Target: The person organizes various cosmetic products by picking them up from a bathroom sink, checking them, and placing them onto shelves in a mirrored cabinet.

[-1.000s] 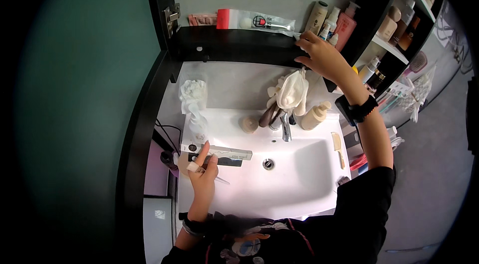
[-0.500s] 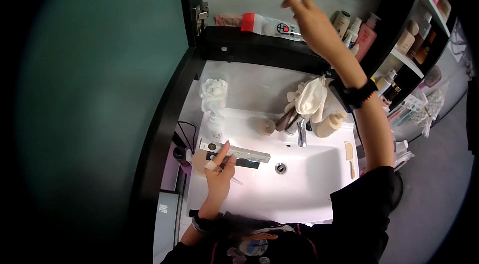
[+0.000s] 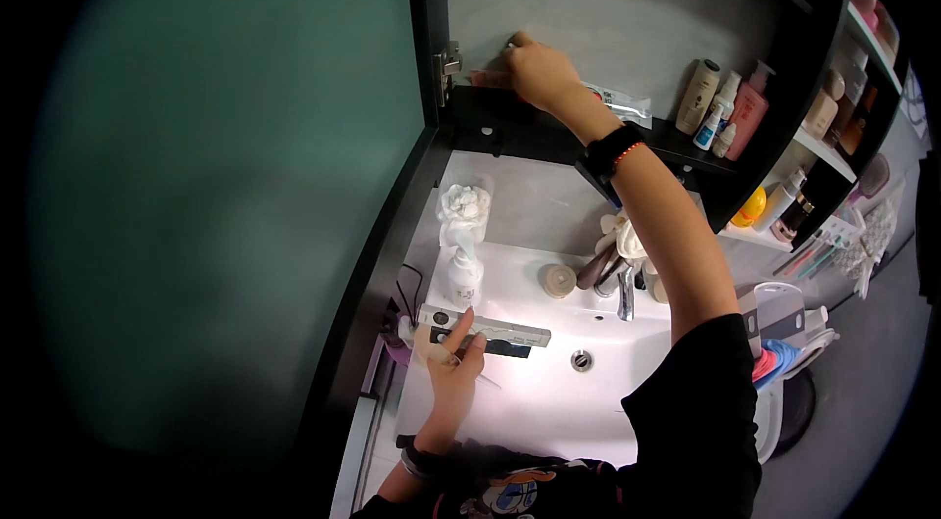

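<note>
Over the left part of the sink (image 3: 549, 421), my left hand (image 3: 456, 377) is closed around a long slim white-and-grey box (image 3: 515, 331). A dark strip (image 3: 508, 349) lies along the box's lower side; whether it is part of the box I cannot tell. A thin pale stick (image 3: 490, 382) pokes out beside that hand. My right hand (image 3: 544, 73) reaches up into the cabinet at the left end of its shelf (image 3: 470, 117). Its fingers are curled, and what they hold, if anything, is hidden. Beside it lie a small pinkish packet (image 3: 487, 78) and a clear-and-white packet (image 3: 622, 107), partly covered by my hand and wrist.
A greenish cabinet door (image 3: 235, 176) stands wide at left. Several bottles (image 3: 698, 96) line the shelf's right end. On the sink ledge are a white pump bottle (image 3: 465, 274), a round jar (image 3: 559, 281) and the tap (image 3: 625, 298). More toiletries fill side shelves (image 3: 828, 156).
My right hand has moved left and down along the shelf, and its fingers have curled. My left hand still holds the slim box. The whole view has shifted slightly.
</note>
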Tool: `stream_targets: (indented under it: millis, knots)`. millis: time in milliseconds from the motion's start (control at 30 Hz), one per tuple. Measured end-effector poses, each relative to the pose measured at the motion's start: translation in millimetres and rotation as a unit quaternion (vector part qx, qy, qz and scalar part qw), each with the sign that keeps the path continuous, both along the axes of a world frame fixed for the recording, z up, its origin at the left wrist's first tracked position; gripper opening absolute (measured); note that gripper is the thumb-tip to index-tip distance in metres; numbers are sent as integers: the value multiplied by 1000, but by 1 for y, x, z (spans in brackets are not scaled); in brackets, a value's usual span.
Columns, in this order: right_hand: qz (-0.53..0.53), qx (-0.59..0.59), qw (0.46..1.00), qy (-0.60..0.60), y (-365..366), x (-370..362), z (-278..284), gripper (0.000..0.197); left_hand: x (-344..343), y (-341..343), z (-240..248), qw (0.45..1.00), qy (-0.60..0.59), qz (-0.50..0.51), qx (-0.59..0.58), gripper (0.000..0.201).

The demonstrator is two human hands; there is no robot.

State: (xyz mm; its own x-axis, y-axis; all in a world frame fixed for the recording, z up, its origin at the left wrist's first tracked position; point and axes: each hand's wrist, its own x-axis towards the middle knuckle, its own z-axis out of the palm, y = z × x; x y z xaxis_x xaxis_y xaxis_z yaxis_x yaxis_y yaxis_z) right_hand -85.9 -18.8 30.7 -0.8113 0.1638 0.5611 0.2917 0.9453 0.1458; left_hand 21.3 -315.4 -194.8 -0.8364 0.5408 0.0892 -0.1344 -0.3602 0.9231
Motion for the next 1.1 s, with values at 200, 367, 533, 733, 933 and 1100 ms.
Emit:
stream_targets:
  millis: [200, 367, 533, 733, 933, 1100]
  knots:
    - [72, -131, 974, 168, 2, 13, 5, 16, 3, 3, 6, 999, -37, -27, 15, 40]
    - [164, -173, 904, 354, 9, 19, 18, 20, 5, 6, 9, 999, -33, -31, 8, 39]
    - [188, -320, 871, 323, -22, 57, 22, 18, 3, 5, 12, 998, -40, -38, 20, 38]
    - [186, -575, 792, 86, -107, 147, -17, 14, 3, 7, 29, 997, 20, -66, 26, 34]
    - [173, -553, 815, -2, -133, 174, -68, 14, 3, 17, 48, 994, 68, -70, 54, 31]
    - [173, -551, 816, -18, -141, 184, -78, 16, 1, 19, 40, 983, -10, -126, 137, 23]
